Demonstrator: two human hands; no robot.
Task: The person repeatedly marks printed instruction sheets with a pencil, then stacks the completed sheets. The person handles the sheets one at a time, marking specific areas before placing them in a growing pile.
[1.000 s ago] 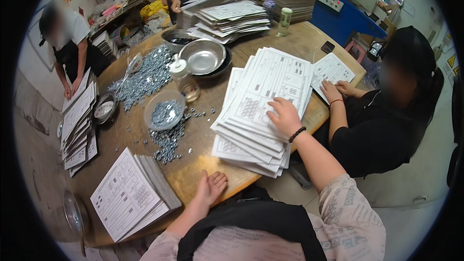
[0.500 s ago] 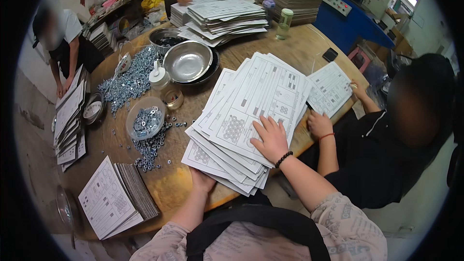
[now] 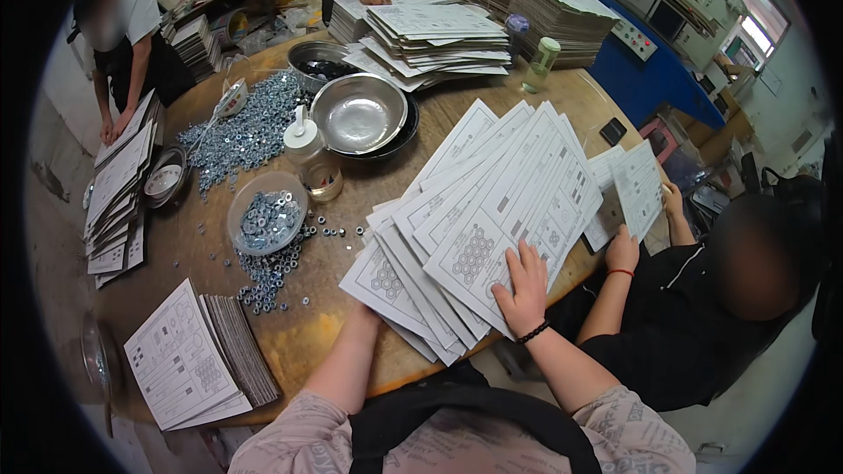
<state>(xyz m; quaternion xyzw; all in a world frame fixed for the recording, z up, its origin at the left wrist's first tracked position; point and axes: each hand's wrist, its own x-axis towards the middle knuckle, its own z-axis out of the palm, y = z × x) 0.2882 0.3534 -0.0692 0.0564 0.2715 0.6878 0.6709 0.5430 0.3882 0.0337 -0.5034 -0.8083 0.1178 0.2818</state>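
A fanned stack of white printed cards (image 3: 492, 211) lies in front of me at the table's edge. On its top card rests my right hand (image 3: 525, 285), its fingers stretched and a little apart, with a dark beaded bracelet at the wrist. My left hand (image 3: 362, 323) reaches under the stack's lower left edge; its fingers are hidden there. To the right, a co-worker's hands (image 3: 625, 250) hold a printed card (image 3: 638, 189) tilted up above another one.
Left of the stack are loose nuts (image 3: 263, 285), a plastic bowl (image 3: 268, 215) of metal pieces, a pump bottle (image 3: 312, 162) and a steel bowl (image 3: 360, 114). More card stacks (image 3: 184, 360) stand around the table. A phone (image 3: 613, 131) and a green-lidded bottle (image 3: 540, 66) lie farther right.
The stack's cards have spread into a wider fan, and my right hand has moved right and lower. My left hand has gone farther under the stack. The right co-worker has raised a card.
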